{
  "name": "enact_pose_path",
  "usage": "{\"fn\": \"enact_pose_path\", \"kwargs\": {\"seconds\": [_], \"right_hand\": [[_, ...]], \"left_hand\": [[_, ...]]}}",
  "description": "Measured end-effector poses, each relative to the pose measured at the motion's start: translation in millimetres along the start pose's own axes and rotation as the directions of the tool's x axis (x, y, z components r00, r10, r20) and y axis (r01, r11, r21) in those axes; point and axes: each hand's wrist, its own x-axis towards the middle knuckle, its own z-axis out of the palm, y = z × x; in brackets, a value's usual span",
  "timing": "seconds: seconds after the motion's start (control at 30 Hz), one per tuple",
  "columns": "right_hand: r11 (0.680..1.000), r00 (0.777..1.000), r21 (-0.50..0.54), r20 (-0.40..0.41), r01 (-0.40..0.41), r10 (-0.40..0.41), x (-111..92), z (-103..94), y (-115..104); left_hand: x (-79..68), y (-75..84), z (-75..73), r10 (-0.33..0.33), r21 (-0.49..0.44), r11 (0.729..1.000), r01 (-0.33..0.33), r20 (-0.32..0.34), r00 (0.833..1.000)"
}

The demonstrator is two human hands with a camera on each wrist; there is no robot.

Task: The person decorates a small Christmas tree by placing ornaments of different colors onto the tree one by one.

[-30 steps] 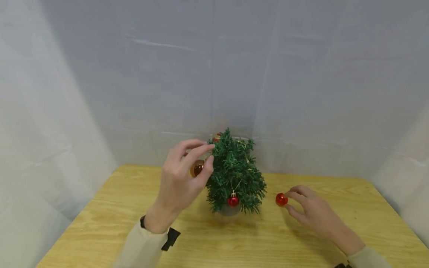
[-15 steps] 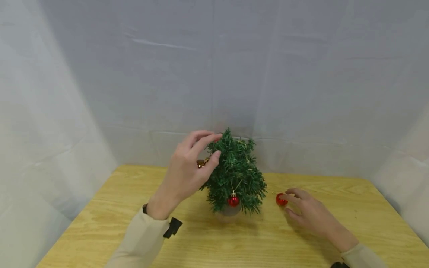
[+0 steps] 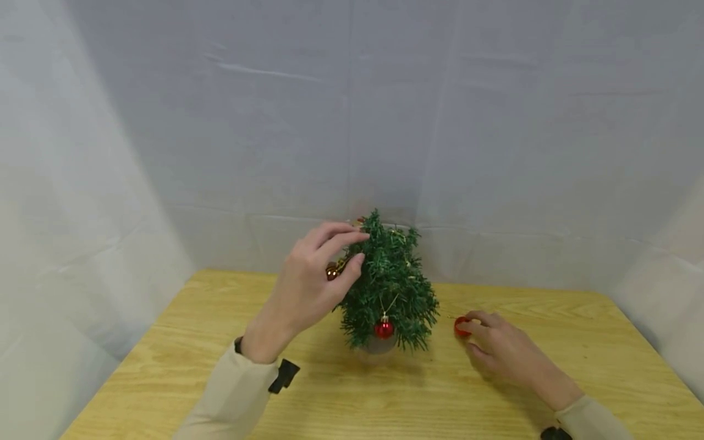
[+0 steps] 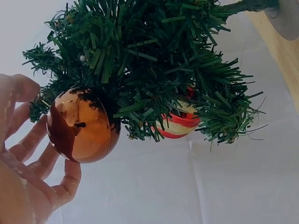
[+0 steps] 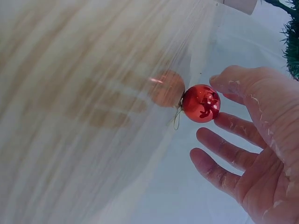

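A small green tinsel Christmas tree (image 3: 385, 275) stands upright on the wooden table. From its left side hangs a shiny copper-gold bauble (image 4: 84, 125). My left hand (image 3: 310, 281) is at that side, thumb and fingertips apart among the branch tips, with relaxed fingers around the back of this bauble. A small red bauble (image 3: 384, 328) hangs low on the front of the tree. To its right, a loose red bauble (image 5: 201, 103) with a gold loop lies on the table. My right hand (image 3: 508, 354) touches it with relaxed fingers, the index finger lying across it.
A red-and-gold striped bauble (image 4: 176, 123) hangs on the far left of the tree. The tree's grey pot (image 3: 379, 345) stands on the yellow wooden table (image 3: 231, 342). White sheeting (image 3: 495, 153) surrounds the table at the back and sides.
My left hand has moved right and in towards the tree, its thumb and fingers spread apart from the gold bauble's string. My right index finger has slid further over the loose red bauble.
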Motion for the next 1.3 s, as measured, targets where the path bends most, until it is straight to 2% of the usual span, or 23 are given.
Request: {"fn": "enact_pose_path", "kwargs": {"seconds": [0.23,0.47,0.67,0.8,0.93,1.17,1.3], "right_hand": [[0.999,0.998,-0.007,0.028,-0.048,0.048,0.8,0.5,0.7],[0.998,0.999,0.048,0.005,-0.04,0.04,4.3,1.3,3.6],[0.989,0.988,0.045,0.072,-0.139,0.135,5.3,-3.9,0.2],[0.982,0.98,0.006,0.062,-0.19,0.189,3.9,-4.2,-1.6],[0.981,0.98,0.009,0.037,-0.196,0.196,2.7,-4.4,-0.6],[0.981,0.979,0.011,0.059,-0.195,0.194,-1.9,-5.3,0.3],[0.984,0.984,0.022,0.025,-0.177,0.176,-5.6,-8.5,-3.3]], "left_hand": [[-1.8,-0.1,0.3,0.019,-0.011,1.0,-0.019,-0.008,1.0],[-1.2,-1.8,0.1,0.035,-0.036,0.999,-0.036,-0.014,0.999],[-1.9,-3.1,-0.9,0.059,-0.039,0.997,-0.059,-0.014,0.998],[-3.1,-3.5,-2.7,0.069,-0.034,0.997,-0.069,-0.003,0.998],[-3.6,-2.2,-3.7,0.079,-0.031,0.996,-0.08,-0.012,0.997],[-5.5,-0.2,-3.7,0.138,-0.018,0.99,-0.139,-0.054,0.989],[-6.4,1.1,-3.4,0.173,0.001,0.985,-0.173,-0.081,0.982]]}}
